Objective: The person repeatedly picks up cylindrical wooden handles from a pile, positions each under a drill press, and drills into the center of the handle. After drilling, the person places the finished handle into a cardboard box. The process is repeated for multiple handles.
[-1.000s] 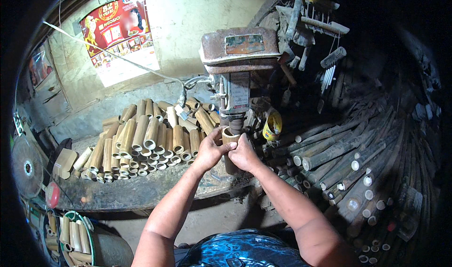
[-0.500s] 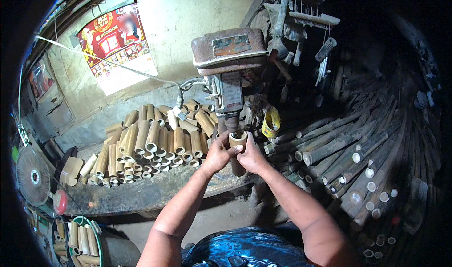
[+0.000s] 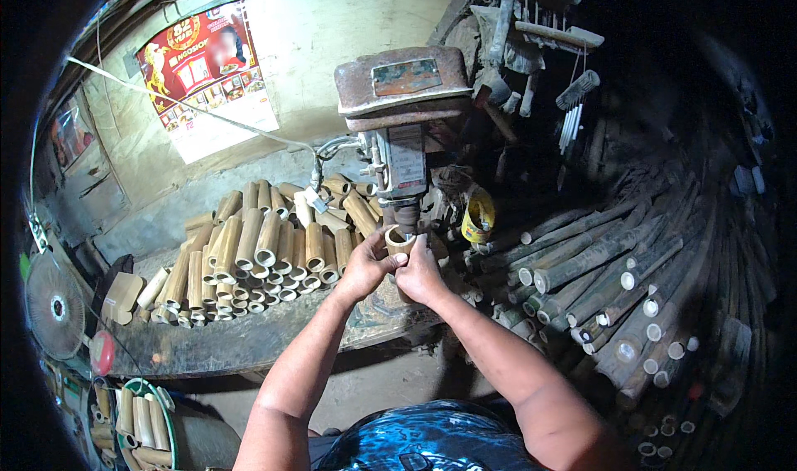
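Patterned shirt (image 3: 423, 442), blue and black, at the lower edge; two bare forearms extend forward from beside it.

Left hand (image 3: 372, 265): fingers curled around the left side of a short bamboo tube (image 3: 398, 248), thumb pressed across its near face. Right hand (image 3: 422, 273): closed against the tube's right side, its thumb close to the other (fingertips on the far side hidden). The tube stands nearly upright, open end up, directly below the chuck (image 3: 406, 213) of a drill press (image 3: 353, 97); whether bit and bamboo touch cannot be told.

Bucket (image 3: 172, 431), green-rimmed, lower left, holding cut bamboo pieces. Workbench (image 3: 241, 346), worn, bearing a stacked heap of bamboo tubes (image 3: 267, 240). Fan (image 3: 56, 305), round, at far left.

Press markings: a worn, discoloured plate (image 3: 407, 76) on the top housing; a pale label (image 3: 407, 159) on the front, its print too small to read. Yellow container (image 3: 479, 215), right of the press.

Long bamboo poles (image 3: 589, 259), piled at right. Poster (image 3: 199, 68), on the rear wall: red upper part with yellow and white lettering, small food pictures, white lower strip.
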Demonstrator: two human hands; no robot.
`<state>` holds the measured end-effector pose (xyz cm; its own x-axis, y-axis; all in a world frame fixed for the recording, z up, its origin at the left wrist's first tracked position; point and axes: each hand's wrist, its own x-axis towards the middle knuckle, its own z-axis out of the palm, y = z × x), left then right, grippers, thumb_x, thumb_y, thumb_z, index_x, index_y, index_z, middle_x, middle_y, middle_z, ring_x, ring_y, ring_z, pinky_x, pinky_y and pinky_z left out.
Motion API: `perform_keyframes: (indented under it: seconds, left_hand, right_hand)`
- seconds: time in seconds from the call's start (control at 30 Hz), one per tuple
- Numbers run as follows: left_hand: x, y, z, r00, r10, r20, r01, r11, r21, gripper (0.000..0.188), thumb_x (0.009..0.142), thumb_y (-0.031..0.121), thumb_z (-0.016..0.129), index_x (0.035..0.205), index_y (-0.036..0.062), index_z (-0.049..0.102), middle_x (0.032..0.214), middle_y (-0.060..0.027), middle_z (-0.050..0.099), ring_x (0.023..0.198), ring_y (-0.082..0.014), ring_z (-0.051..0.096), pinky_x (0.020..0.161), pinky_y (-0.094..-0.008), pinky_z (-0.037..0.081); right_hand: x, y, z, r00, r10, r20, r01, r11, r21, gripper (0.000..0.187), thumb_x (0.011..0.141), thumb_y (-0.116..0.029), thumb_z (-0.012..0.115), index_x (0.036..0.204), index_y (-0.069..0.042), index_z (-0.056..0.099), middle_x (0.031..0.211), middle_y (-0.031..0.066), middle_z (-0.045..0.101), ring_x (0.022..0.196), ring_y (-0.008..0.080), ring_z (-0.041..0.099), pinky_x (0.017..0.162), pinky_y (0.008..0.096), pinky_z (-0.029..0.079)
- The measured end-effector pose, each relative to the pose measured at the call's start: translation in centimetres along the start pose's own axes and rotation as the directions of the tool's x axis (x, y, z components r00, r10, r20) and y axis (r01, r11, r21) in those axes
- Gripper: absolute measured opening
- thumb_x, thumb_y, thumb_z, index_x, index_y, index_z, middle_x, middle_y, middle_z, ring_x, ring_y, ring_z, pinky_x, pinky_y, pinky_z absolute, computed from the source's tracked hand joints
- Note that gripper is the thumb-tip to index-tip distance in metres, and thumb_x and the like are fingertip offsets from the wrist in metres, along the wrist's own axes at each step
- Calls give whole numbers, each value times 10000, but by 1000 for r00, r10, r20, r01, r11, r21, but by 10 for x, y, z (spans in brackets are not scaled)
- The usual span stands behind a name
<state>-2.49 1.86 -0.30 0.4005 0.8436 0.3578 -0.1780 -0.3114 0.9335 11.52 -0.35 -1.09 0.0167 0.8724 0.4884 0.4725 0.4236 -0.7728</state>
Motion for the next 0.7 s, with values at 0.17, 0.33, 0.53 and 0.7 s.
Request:
perform_keyframes:
  seconds: [0.17,0.33,0.53,0.7]
  left_hand:
    - [18,-13,11,1000,-27,11,27,1000,2,581,877,61,714,1383,-15,439,1241,-103,614,1122,-183,570,981,-341,468]
    - [10,-29,23,998,-18,53,15,999,52,574,882,74,711,1387,-2,447,1281,-109,603,1168,-194,554,1038,-359,421]
    - [-14,-27,25,998,9,54,-12,999,40,640,867,58,721,1426,11,411,1306,-111,587,1197,-197,540,1040,-351,416]
    - [-24,-23,12,1000,-20,19,19,999,49,644,865,53,723,1420,-9,401,1298,-128,593,1194,-196,548,1036,-351,427]
  right_hand:
    - [6,9,-18,998,57,14,-57,998,-11,432,770,-14,587,1136,66,374,1035,325,589,1014,496,582,842,526,472]
    - [-14,15,-28,999,33,-29,-31,998,52,480,771,-8,579,1193,36,352,1078,317,586,1048,504,570,879,540,457]
    - [-34,11,-23,1000,14,21,-15,997,71,500,780,27,538,1235,8,330,1111,315,579,1079,513,551,896,552,445]
    - [-37,2,-7,997,70,26,-70,998,4,485,778,5,544,1205,39,318,1056,324,596,1030,502,583,865,541,470]
